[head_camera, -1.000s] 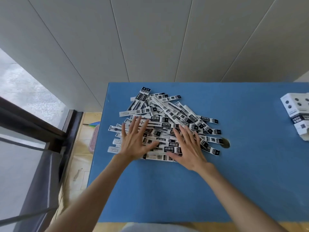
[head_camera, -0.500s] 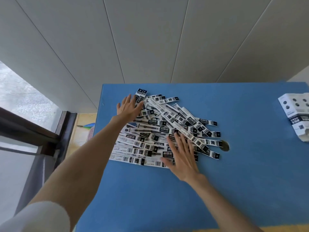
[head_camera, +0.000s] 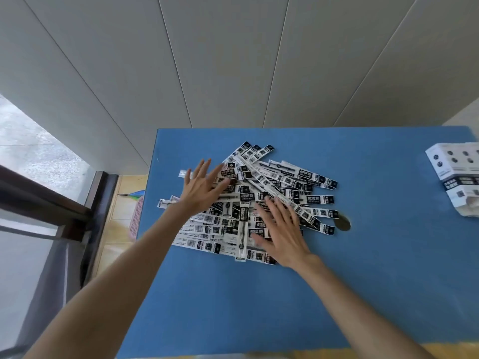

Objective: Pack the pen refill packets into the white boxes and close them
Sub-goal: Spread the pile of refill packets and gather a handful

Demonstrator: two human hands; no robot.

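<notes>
Both hands, left and right, lie flat, fingers spread (gripping nothing), on the refill packets.

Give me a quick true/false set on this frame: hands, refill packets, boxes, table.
1. Both hands lie flat with spread fingers on the pile of refill packets. True: left hand, right hand.
2. The right hand pinches a single packet lifted off the table. False: it rests open on the pile.
3. The white boxes sit at the right edge of the blue table, apart from the pile. True.
4. Some packets are already inside a box. False: none visibly are; all seen lie on the table.
5. The packets are stacked in neat parallel rows. False: they cross at mixed angles.
</notes>
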